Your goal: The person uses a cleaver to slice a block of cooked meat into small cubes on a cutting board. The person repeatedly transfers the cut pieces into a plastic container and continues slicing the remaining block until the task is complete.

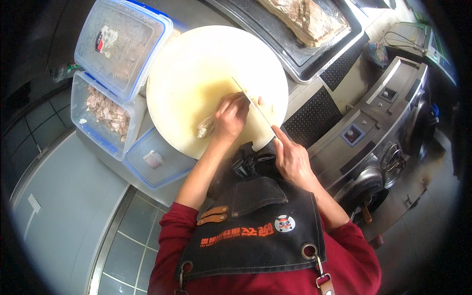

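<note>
A round, pale cutting board [184, 73] lies before me, overexposed at its top. My left hand [230, 116] presses down on a piece of meat [205, 127], whose end sticks out at the left of the palm. In my right hand [292, 155] is a kitchen knife [258, 107], seen almost edge-on, its blade upright against the fingertips of my left hand. A few small cut pieces [261, 100] lie just right of the blade. The part of the meat beneath my left hand is hidden.
Left of the board stands a clear plastic container [79, 110] of chopped meat, with blue-edged lids [121, 48] around it. A dark metal tray [254, 29] at the top holds a large piece of meat [298, 18]. Perforated black mats [313, 114] and a steel stove [368, 118] are at the right.
</note>
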The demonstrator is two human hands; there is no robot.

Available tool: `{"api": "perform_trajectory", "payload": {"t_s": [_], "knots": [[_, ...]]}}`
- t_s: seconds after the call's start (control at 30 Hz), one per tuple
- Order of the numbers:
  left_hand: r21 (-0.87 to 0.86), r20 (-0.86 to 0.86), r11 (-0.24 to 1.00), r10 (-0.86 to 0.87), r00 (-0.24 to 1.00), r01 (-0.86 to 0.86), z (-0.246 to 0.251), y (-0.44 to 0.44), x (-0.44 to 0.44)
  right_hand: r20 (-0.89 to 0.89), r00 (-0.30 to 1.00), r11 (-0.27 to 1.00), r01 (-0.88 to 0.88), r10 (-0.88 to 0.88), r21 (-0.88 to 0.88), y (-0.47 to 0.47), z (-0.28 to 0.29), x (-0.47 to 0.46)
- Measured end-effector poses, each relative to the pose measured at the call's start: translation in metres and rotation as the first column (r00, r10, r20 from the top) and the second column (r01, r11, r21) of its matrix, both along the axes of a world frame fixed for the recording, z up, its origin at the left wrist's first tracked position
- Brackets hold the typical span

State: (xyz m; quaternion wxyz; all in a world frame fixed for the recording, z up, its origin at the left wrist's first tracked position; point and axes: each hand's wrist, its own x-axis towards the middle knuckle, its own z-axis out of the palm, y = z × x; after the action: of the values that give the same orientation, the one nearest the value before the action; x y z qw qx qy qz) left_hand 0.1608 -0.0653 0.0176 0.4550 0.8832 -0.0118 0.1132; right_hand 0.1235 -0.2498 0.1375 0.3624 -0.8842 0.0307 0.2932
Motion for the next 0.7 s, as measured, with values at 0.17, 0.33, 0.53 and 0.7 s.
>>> {"api": "perform_trajectory", "payload": {"t_s": [0.17,0.33,0.53,0.7], "knots": [[-0.009,-0.020,1.000,-0.018,1.000,0.018,0.004,0.001,0.005,0.091,0.996,0.998,0.007,-0.014,0.069,0.030,-0.044,0.037],[-0.055,-0.017,0.998,0.003,1.000,-0.004,0.006,0.003,0.004,0.102,0.982,0.972,0.139,-0.160,0.190,0.037,-0.034,0.051],[-0.017,0.005,1.000,0.005,1.000,-0.005,0.003,0.003,-0.002,0.029,0.994,0.981,0.101,-0.107,0.166,0.026,-0.012,0.036],[-0.055,-0.003,0.998,0.027,1.000,-0.027,0.000,0.003,-0.004,-0.031,0.995,0.986,0.099,-0.095,0.137,0.028,-0.009,0.032]]}}
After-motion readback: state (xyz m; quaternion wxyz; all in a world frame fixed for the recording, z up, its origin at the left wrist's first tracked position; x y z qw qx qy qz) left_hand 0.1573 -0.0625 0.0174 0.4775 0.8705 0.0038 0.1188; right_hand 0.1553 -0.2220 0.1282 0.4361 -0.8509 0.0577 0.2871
